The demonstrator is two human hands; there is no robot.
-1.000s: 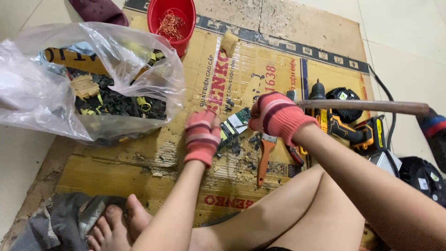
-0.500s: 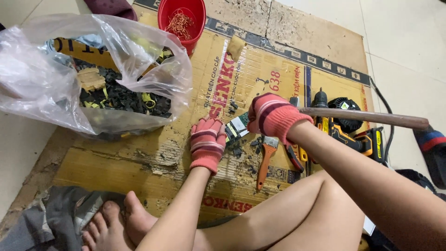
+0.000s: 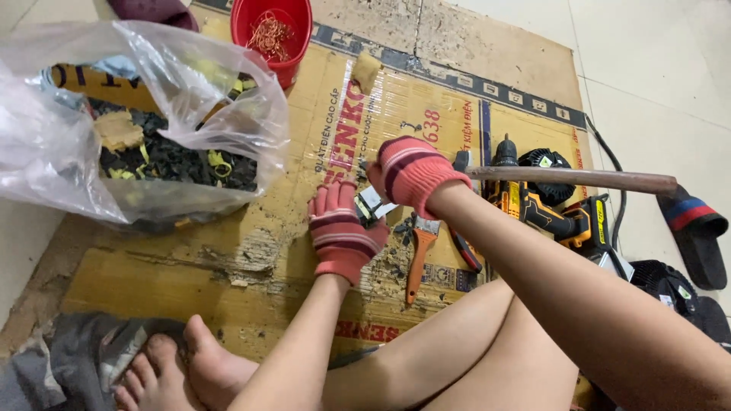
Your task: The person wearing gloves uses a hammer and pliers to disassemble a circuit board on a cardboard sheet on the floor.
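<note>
Gloved left hand (image 3: 341, 236) pins a small metal part (image 3: 371, 204) on the printed cardboard sheet (image 3: 251, 251); right hand (image 3: 411, 171) is closed around a hammer handle (image 3: 571, 180). Clear plastic bag (image 3: 145, 122) lies left, red bucket (image 3: 272, 30) above.

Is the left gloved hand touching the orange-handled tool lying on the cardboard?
Apart. The head view shows bare cardboard between the left hand and the orange-handled tool.

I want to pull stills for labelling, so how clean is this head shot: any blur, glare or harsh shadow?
Head view: light is soft and even, with only faint shadows; the left hand and right hand look reasonably sharp; the clear plastic bag shows whitish glare that veils part of its contents; the small piece between the hands is mostly hidden; the forearm closest to the camera looks soft.
</note>
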